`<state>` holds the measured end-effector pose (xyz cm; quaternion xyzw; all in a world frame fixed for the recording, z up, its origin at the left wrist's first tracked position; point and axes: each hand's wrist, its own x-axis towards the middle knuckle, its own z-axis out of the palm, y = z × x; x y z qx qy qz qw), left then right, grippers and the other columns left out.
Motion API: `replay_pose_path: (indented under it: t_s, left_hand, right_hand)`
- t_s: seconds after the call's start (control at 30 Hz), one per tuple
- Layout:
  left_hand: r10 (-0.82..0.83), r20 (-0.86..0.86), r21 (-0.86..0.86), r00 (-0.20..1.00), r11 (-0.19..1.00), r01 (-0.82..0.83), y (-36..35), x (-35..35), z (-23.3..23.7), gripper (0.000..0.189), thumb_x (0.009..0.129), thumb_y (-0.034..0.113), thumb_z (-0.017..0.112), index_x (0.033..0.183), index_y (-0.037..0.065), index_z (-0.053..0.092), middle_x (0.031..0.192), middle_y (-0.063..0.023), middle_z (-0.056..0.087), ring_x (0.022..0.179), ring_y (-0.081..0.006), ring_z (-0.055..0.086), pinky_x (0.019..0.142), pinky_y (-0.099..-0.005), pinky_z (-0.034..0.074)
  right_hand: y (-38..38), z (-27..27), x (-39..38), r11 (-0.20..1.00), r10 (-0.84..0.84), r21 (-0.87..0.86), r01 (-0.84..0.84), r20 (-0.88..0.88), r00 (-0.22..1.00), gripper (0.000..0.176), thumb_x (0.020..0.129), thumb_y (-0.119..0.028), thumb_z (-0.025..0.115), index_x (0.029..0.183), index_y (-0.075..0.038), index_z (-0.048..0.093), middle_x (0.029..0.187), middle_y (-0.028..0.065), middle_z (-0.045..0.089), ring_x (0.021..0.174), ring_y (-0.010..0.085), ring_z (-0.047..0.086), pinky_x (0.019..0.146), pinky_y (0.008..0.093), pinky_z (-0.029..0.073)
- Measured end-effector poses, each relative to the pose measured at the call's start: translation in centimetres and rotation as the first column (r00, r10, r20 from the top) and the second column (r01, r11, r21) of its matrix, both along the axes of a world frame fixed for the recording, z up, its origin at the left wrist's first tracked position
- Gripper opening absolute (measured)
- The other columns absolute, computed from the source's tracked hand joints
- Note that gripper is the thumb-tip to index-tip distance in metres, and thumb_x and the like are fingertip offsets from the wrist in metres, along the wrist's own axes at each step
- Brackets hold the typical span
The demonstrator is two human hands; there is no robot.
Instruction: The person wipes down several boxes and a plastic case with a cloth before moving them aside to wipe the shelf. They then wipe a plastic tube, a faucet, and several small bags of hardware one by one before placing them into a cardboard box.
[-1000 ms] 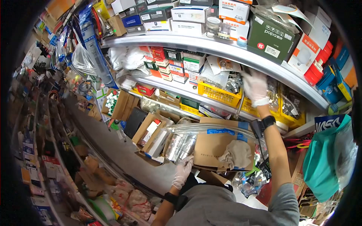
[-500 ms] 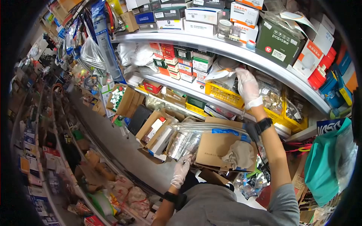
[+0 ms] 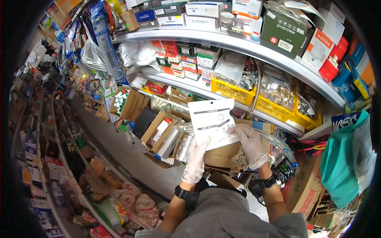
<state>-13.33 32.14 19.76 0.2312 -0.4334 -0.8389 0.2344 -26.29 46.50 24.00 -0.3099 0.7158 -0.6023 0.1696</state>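
Note:
A white flat packaging bag (image 3: 210, 113) with a hang hole, dark printed bands and small pictures is held up in front of me. My left hand (image 3: 195, 162), in a translucent glove, pinches its lower left corner. The gloved fingers of my right hand (image 3: 252, 147) close on its lower right edge. Below and behind the bag is an open cardboard box (image 3: 218, 158), partly covered by it and my hands. Silvery wrapped items (image 3: 183, 147) lie to the left of my left hand.
Yellow baskets (image 3: 232, 92) of bagged metal parts stand on the shelf ahead, near small stacked boxes (image 3: 190, 65). A green box (image 3: 283, 29) sits on the upper shelf. Turquoise bags (image 3: 341, 162) hang at right. Crowded shelves (image 3: 59, 158) line the left side of the aisle.
My right hand has brought the white bag from the yellow basket down in front of me. My left hand has left the silvery items and now grips the bag too.

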Motion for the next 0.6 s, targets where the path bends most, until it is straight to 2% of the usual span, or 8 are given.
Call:
replay_pose_path:
  t_s: [0.03,0.1,0.13,0.27,0.37,0.43,0.57,0.6]
  left_hand:
    - [0.049,-0.011,0.012,0.999,0.999,-0.049,0.2,-0.1,0.0,0.033,0.095,0.006,0.061,0.127,-0.001,0.056,0.117,-0.0087,0.065,0.104,-0.0156,0.063,0.09,-0.0283,0.051]
    - [0.103,-0.01,0.032,0.995,0.994,-0.102,0.6,-0.1,0.5,0.025,0.095,0.004,0.061,0.119,-0.001,0.062,0.109,-0.0071,0.069,0.094,-0.0123,0.065,0.082,-0.0256,0.052]
    - [0.107,-0.007,0.031,0.994,0.994,-0.106,0.9,0.0,0.8,0.025,0.095,0.004,0.061,0.119,-0.001,0.062,0.109,-0.0071,0.069,0.094,-0.0123,0.065,0.082,-0.0256,0.052]
    - [0.122,-0.007,0.0,0.993,0.993,-0.122,1.3,0.6,1.7,0.026,0.095,0.005,0.062,0.12,-0.001,0.062,0.11,-0.0076,0.069,0.094,-0.0119,0.065,0.082,-0.0253,0.052]
    - [0.098,0.002,0.008,0.995,0.995,-0.098,1.4,0.9,1.7,0.027,0.094,0.005,0.062,0.121,0.0,0.062,0.111,-0.0073,0.069,0.096,-0.0122,0.065,0.084,-0.0255,0.052]
    - [0.084,0.008,0.007,0.996,0.996,-0.084,1.2,1.2,1.8,0.028,0.094,0.005,0.062,0.122,0.0,0.062,0.111,-0.0069,0.068,0.096,-0.0124,0.065,0.085,-0.0256,0.051]
    - [0.089,-0.069,-0.017,0.994,0.996,-0.09,-0.1,2.0,2.4,0.039,0.094,0.01,0.062,0.131,0.003,0.055,0.118,-0.0066,0.065,0.101,-0.0149,0.063,0.087,-0.0284,0.052]
    - [0.075,-0.043,-0.02,0.996,0.997,-0.076,-0.7,2.1,3.0,0.038,0.096,0.016,0.061,0.131,0.003,0.054,0.12,-0.0069,0.063,0.103,-0.0156,0.063,0.088,-0.03,0.052]
  right_hand:
    - [0.1,0.0,0.3,1.0,0.003,0.0,-0.003,0.003,1.0,0.017,0.096,-0.008,0.053,0.1,-0.003,0.069,0.099,0.007,0.068,0.094,0.0167,0.061,0.089,0.0286,0.047]
    - [0.0,-0.1,0.9,0.979,-0.013,-0.186,0.08,0.336,0.942,0.019,0.097,-0.008,0.056,0.114,-0.002,0.063,0.106,0.0045,0.066,0.096,0.011,0.059,0.087,0.0255,0.047]
    - [0.0,0.0,0.9,0.968,0.02,-0.237,0.08,0.39,0.921,0.031,0.096,-0.008,0.06,0.126,-0.002,0.056,0.111,0.003,0.063,0.097,0.0078,0.057,0.087,0.0236,0.047]
    - [-0.7,2.2,2.2,0.963,-0.027,-0.227,0.143,0.449,0.893,0.036,0.094,-0.008,0.063,0.128,-0.001,0.055,0.112,0.0041,0.064,0.098,0.0081,0.058,0.087,0.0234,0.047]
    - [-0.6,2.2,2.6,0.988,0.071,-0.153,0.002,0.467,0.881,0.041,0.094,-0.014,0.064,0.131,0.0,0.053,0.116,0.0058,0.063,0.103,0.0123,0.058,0.095,0.0264,0.043]
    - [-0.6,2.3,3.2,0.998,-0.016,-0.042,0.048,0.576,0.817,0.04,0.093,-0.015,0.066,0.129,0.0,0.056,0.11,0.0048,0.067,0.091,0.0106,0.062,0.081,0.0254,0.05]
    - [-0.6,1.1,3.2,0.992,0.017,-0.118,0.048,0.501,0.865,0.038,0.092,-0.016,0.067,0.127,-0.003,0.06,0.102,0.0014,0.069,0.079,0.0073,0.062,0.061,0.0237,0.052]
    - [-0.5,2.2,3.5,1.0,-0.006,-0.02,0.019,0.522,0.853,0.036,0.092,-0.016,0.067,0.125,-0.004,0.062,0.101,0.0005,0.069,0.076,0.0059,0.06,0.057,0.0222,0.049]
